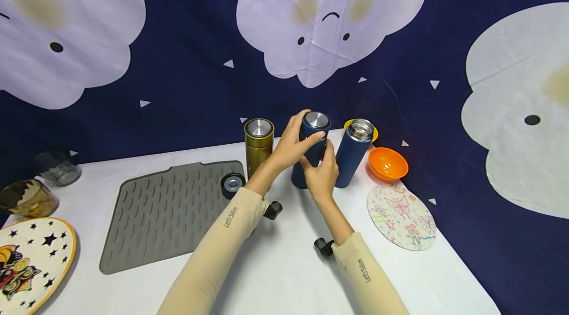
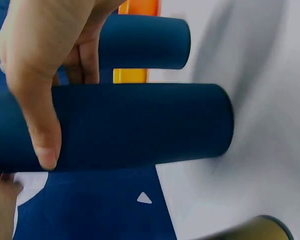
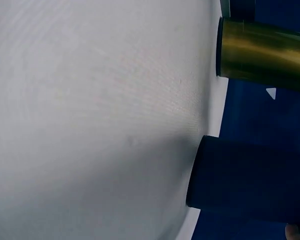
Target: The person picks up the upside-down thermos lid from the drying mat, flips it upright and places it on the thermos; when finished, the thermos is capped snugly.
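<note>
A dark blue thermos [image 1: 299,177] with a steel-topped lid [image 1: 317,120] stands on the white table between both hands. My left hand [image 1: 291,144] holds it at the lid, thumb across the front. Lower down, my right hand [image 1: 322,177] grips the body, and it shows large in the left wrist view with its thumb laid over the thermos [image 2: 140,125]. A second blue thermos [image 1: 351,157], lidless with a bare steel mouth, stands close on the right. Left of the hands is a capped gold thermos [image 1: 258,149]. A loose black lid [image 1: 233,185] sits on the grey mat.
The grey drying mat [image 1: 164,216] covers the left-middle table. At right are an orange bowl [image 1: 387,164], a yellow dish [image 1: 375,135] and a round patterned mat [image 1: 404,216]. Two glasses [image 1: 28,199] and a star-patterned plate [image 1: 40,255] stand at far left. A curtain hangs behind.
</note>
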Available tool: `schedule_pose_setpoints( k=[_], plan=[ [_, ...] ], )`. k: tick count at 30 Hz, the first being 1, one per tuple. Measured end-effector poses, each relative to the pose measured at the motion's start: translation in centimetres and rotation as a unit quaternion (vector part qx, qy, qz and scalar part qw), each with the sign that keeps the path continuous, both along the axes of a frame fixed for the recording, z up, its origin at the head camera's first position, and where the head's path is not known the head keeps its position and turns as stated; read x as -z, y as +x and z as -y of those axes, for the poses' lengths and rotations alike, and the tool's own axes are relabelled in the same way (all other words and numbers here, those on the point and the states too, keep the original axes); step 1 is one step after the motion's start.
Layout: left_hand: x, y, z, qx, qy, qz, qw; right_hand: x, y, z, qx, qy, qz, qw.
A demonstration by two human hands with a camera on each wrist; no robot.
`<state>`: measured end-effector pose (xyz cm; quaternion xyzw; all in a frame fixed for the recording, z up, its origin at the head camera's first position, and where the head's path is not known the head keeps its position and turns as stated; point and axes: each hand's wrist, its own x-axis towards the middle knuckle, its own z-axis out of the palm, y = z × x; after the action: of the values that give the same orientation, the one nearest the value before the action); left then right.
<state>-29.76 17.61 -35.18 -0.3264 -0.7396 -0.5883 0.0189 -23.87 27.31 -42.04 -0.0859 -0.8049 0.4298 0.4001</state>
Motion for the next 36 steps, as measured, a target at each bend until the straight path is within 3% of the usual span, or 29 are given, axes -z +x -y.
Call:
schedule_pose_setpoints(
  k=[2,5,7,9,12,15,17,20,24,26,32,36],
  plan=[
    [0.0,0.4,-0.8,-0.057,-0.008,-0.033,0.9978,0.0,-0.1,0.0,0.003,-0.001,0.002,1.000],
    [0.3,0.7,-2.1,-0.142,0.007,-0.071,0.9873,0.1,-0.2,0.0,0.008,0.000,-0.003,1.000],
    [0.8,0.7,-2.6,-0.168,0.043,-0.081,0.9815,0.2,-0.2,0.0,0.008,0.004,-0.009,1.000],
    [1.4,0.5,-2.5,-0.153,0.089,-0.071,0.9817,0.3,-0.3,0.0,0.005,0.007,-0.015,1.000],
    [2.3,0.3,-1.9,-0.098,0.148,-0.032,0.9836,0.4,-0.5,0.0,0.001,0.003,-0.019,1.000],
    [2.9,0.5,-1.4,-0.047,0.178,0.001,0.9828,0.4,-0.5,0.0,-0.006,-0.006,-0.027,1.000],
    [3.3,0.8,-1.3,-0.034,0.196,0.013,0.9799,0.5,-0.5,0.0,-0.010,-0.007,-0.031,0.999],
    [3.4,1.5,-1.7,-0.071,0.195,-0.001,0.9783,0.6,-0.4,-0.1,-0.013,-0.001,-0.036,0.999],
    [2.8,1.9,-2.9,-0.168,0.150,-0.041,0.9733,0.8,-0.3,-0.2,0.001,0.012,-0.039,0.999],
    [2.9,1.8,-3.1,-0.191,0.148,-0.045,0.9693,0.8,-0.3,-0.1,0.005,0.016,-0.037,0.999],
    [3.6,1.9,-2.0,-0.178,0.194,-0.024,0.9645,0.7,-0.3,-0.2,-0.010,0.002,-0.044,0.999],
    [3.1,1.8,-2.6,-0.188,0.142,-0.065,0.9698,0.6,-0.2,-0.3,-0.001,0.013,-0.052,0.999]
  ],
)
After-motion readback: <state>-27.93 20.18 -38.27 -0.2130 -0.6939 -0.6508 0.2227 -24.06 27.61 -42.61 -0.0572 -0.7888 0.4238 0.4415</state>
